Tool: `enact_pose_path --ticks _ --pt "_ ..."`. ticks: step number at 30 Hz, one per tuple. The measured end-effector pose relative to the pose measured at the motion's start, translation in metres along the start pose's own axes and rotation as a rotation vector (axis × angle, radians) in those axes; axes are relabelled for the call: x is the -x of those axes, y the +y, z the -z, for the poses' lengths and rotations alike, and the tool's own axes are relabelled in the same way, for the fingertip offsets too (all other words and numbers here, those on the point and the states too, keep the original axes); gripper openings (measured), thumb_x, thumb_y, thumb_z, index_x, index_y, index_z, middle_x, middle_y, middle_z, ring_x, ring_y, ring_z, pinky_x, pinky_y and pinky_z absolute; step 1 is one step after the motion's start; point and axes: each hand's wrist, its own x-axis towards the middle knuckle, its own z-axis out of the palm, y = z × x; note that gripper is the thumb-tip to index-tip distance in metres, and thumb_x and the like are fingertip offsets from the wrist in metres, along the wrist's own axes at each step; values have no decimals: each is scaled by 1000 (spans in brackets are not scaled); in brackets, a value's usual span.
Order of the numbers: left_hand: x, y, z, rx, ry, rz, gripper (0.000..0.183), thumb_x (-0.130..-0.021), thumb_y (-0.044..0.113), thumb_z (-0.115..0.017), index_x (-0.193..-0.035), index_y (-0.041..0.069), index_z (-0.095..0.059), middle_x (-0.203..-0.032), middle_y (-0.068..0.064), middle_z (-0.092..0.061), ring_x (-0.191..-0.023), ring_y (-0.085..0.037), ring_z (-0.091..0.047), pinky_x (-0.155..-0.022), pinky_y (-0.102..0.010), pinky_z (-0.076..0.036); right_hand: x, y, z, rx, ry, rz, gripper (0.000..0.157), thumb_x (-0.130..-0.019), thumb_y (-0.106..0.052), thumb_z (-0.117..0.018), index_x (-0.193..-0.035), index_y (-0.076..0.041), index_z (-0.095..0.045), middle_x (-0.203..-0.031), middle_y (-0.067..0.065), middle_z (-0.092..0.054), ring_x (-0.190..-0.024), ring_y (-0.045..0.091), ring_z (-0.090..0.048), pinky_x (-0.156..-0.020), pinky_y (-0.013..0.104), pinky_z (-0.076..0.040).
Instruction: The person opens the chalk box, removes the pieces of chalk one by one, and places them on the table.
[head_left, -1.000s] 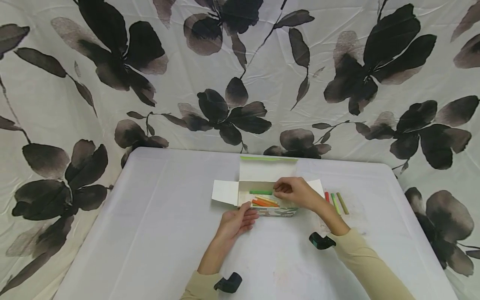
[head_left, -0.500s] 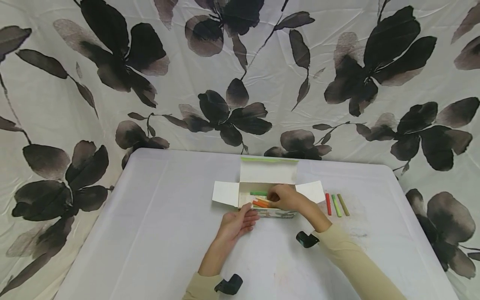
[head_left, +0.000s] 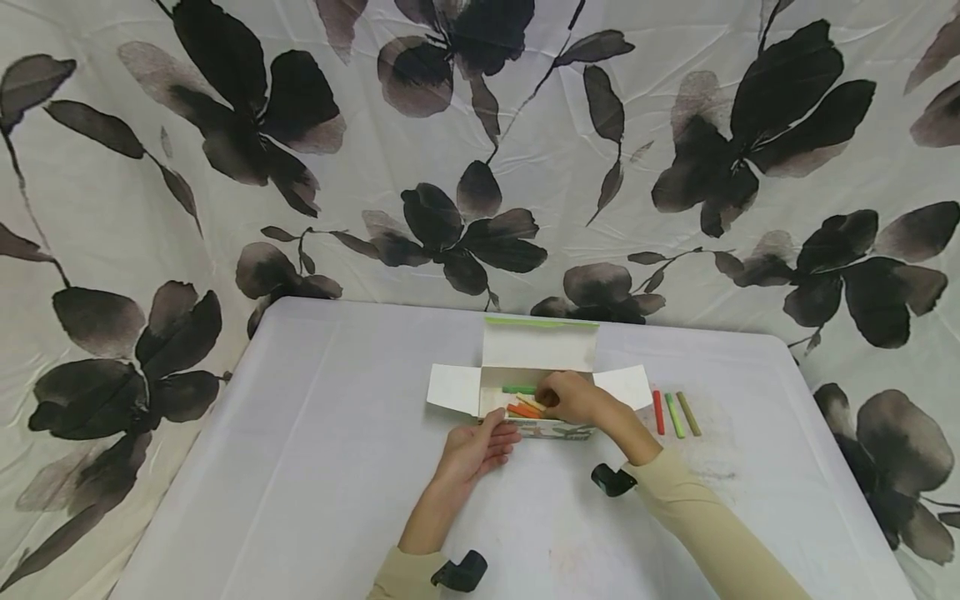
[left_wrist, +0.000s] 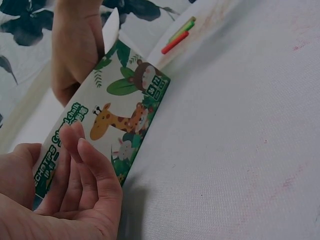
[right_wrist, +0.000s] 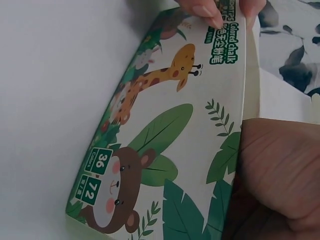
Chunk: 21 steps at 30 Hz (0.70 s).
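An open cardboard box of colored chalk (head_left: 551, 429) stands on the table with its lid and side flaps spread. My left hand (head_left: 467, 454) grips its front left corner, thumb at the top edge and fingers against the printed front (left_wrist: 107, 107). My right hand (head_left: 576, 398) reaches down inside the box at the right, fingers bent. Its fingertips are at the right ends of the orange chalk sticks (head_left: 522, 411) and a yellow chalk stick (head_left: 532, 402); whether they pinch one I cannot tell. Behind these lies a green chalk stick (head_left: 517, 389).
To the right of the box, a red chalk stick (head_left: 658, 412), a light green one (head_left: 675, 415) and an olive one (head_left: 689, 414) lie side by side on the white table (head_left: 337, 450). A flowered cloth (head_left: 465, 108) hangs behind the table.
My right hand has moved left and lower into the box, onto the chalk sticks, and the yellow stick has shifted slightly. My left hand keeps its hold on the box.
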Motion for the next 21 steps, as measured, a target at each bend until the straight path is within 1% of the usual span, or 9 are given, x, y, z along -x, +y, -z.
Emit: enact_pose_path --ticks 4,8,11,15,18,21 --pt "1 0 -1 -3 1 2 51 -102 43 -64 -113 -7 -69 -93 -5 -76 -78 -8 -67 -70 -19 -56 1 1 0 -13 3 20 16 -89 4 -77 -104 7 -73 -95 12 -71 -86 22 -66 -78 32 -57" --pt "1 -1 -1 -1 6 -1 52 -101 44 -65 -113 -7 -69 -93 -6 -77 -78 -9 -68 -70 -20 -56 3 3 3 -51 12 31 18 -88 5 -77 -105 7 -72 -97 14 -72 -88 23 -67 -78 33 -58" --pt "1 -1 -1 2 4 -3 52 -101 43 -65 -114 -7 -69 -93 -6 -77 -78 -9 -69 -69 -19 -56 8 6 8 -80 29 76 16 -88 7 -75 -103 8 -72 -94 14 -72 -84 22 -67 -76 32 -57" --pt "0 -1 -1 4 3 -2 52 -101 43 -65 -113 -8 -69 -92 -6 -77 -77 -9 -70 -68 -19 -56 15 11 15 -122 61 123 14 -89 8 -72 -103 7 -72 -89 12 -71 -79 17 -64 -71 28 -55" --pt "0 -1 -1 7 6 -1 52 -101 43 -66 -112 -8 -69 -91 -6 -77 -76 -8 -69 -68 -19 -56 22 15 22 -159 85 114 16 -90 6 -72 -106 7 -72 -90 10 -72 -81 15 -65 -72 28 -56" --pt "-1 0 -2 7 7 1 50 -101 42 -65 -112 -8 -69 -91 -6 -77 -76 -8 -69 -68 -19 -56 30 19 30 -191 106 93 19 -91 4 -73 -109 6 -72 -92 9 -72 -85 18 -68 -76 31 -58"
